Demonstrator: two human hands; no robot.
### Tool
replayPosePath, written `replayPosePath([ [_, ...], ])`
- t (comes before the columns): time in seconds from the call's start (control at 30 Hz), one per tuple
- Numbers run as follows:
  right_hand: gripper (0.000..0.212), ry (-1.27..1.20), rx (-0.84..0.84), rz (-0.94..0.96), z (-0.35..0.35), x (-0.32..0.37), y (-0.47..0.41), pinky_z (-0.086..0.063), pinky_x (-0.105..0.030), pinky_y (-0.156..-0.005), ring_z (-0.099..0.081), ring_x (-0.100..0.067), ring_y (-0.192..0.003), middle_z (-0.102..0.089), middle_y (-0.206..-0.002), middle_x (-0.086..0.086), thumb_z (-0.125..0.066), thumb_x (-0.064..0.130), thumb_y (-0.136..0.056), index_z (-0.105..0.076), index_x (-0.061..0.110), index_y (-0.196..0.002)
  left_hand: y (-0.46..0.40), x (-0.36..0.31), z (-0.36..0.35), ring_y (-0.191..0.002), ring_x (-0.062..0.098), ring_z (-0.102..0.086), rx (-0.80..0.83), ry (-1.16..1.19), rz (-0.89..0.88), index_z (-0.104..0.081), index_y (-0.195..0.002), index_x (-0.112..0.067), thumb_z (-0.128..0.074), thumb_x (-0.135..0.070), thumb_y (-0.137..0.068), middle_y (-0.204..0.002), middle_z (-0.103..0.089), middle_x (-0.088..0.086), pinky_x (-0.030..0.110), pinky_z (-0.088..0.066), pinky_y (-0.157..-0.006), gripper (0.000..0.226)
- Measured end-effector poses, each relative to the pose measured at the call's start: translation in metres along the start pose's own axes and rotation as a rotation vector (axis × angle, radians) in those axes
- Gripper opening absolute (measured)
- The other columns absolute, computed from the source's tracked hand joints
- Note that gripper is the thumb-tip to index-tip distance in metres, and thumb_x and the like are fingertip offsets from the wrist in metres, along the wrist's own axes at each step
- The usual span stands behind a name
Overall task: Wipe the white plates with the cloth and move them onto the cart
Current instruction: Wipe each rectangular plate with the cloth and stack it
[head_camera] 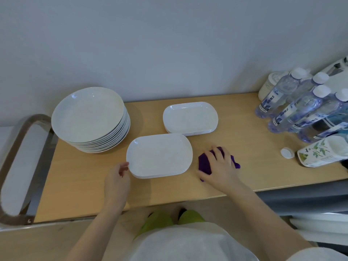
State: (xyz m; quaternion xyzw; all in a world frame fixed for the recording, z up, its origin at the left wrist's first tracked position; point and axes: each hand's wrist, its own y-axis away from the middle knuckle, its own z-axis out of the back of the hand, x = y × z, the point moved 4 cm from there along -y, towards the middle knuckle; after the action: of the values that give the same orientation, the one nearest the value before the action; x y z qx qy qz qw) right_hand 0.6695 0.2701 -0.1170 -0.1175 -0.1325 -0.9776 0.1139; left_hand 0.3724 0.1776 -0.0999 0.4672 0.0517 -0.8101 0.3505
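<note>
A small stack of white oblong plates [160, 155] lies near the middle of the wooden top [75, 185]. My left hand [117, 178] sits at its left edge, fingertips curled against the rim. A purple cloth [205, 161] lies bunched on the wood just right of that stack, and my right hand [219, 166] rests on top of it with fingers spread. A second stack of white oblong plates [190, 117] sits further back. A tall stack of round white plates [88, 113] stands at the back left.
Several water bottles [293, 108] crowd the right end, with a white jar [271, 85], a loose white cap [287, 153] and a leaf-printed pouch [320, 153]. A brown metal handle frame [22, 140] bounds the left end. A wall rises behind.
</note>
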Motion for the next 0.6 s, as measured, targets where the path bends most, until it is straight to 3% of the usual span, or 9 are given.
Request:
replayPosePath([
  [0.07,0.076,0.082,-0.038,0.007,-0.008,-0.003,0.001,-0.032,-0.045,-0.109,-0.009,-0.029,-0.141,-0.02,-0.155,0.001,-0.058,0.055,-0.081,-0.031,0.024,-0.144,0.001,-0.001,-0.002,-0.101,0.017,-0.053,-0.01,0.005,0.0,-0.062,-0.113,-0.013,-0.041,0.0,-0.092,-0.107,-0.061,-0.001,0.03,-0.041,-0.085,0.033],
  [0.23,0.078,-0.193,-0.109,-0.034,0.003,-0.021,-0.022,-0.032,-0.036,-0.108,-0.032,-0.026,-0.13,-0.034,-0.148,0.002,-0.071,0.04,-0.08,-0.033,0.018,-0.144,0.008,0.005,-0.001,-0.094,0.014,-0.055,-0.037,0.02,0.034,-0.058,-0.104,-0.025,-0.041,-0.003,-0.093,-0.102,-0.062,-0.004,0.025,-0.041,-0.071,0.03],
  [0.37,0.083,-0.25,-0.092,0.041,-0.002,-0.016,-0.016,-0.039,-0.034,-0.102,-0.029,-0.017,-0.134,-0.028,-0.149,0.006,-0.074,0.041,-0.075,-0.033,0.021,-0.145,0.012,0.009,-0.007,-0.086,0.02,-0.065,0.026,0.124,0.14,-0.054,-0.114,-0.021,-0.041,-0.008,-0.098,-0.103,-0.061,0.003,0.04,-0.055,-0.077,0.024],
  [0.47,0.081,-0.227,-0.01,0.201,-0.011,-0.003,0.0,-0.035,-0.032,-0.107,-0.026,-0.014,-0.137,-0.028,-0.151,0.005,-0.072,0.04,-0.076,-0.034,0.02,-0.145,0.014,0.008,-0.014,-0.081,0.02,-0.066,0.042,0.208,0.214,-0.051,-0.12,-0.018,-0.041,-0.007,-0.097,-0.096,-0.06,0.002,0.029,-0.054,-0.064,0.027],
  [0.53,0.078,-0.182,0.0,0.275,-0.017,0.007,0.014,-0.027,-0.031,-0.113,-0.025,-0.016,-0.139,-0.029,-0.152,0.003,-0.069,0.039,-0.078,-0.035,0.018,-0.145,0.015,0.008,-0.015,-0.083,0.022,-0.066,0.034,0.246,0.233,-0.051,-0.122,-0.015,-0.041,-0.005,-0.097,-0.096,-0.061,0.005,0.028,-0.053,-0.065,0.029],
  [0.6,0.077,-0.116,-0.031,0.229,-0.022,0.012,0.028,-0.028,-0.036,-0.112,-0.02,-0.017,-0.141,-0.026,-0.154,0.006,-0.064,0.042,-0.08,-0.033,0.021,-0.146,0.015,0.01,-0.013,-0.086,0.022,-0.065,0.054,0.249,0.245,-0.052,-0.124,-0.014,-0.041,-0.006,-0.097,-0.1,-0.061,0.007,0.03,-0.053,-0.071,0.03],
])
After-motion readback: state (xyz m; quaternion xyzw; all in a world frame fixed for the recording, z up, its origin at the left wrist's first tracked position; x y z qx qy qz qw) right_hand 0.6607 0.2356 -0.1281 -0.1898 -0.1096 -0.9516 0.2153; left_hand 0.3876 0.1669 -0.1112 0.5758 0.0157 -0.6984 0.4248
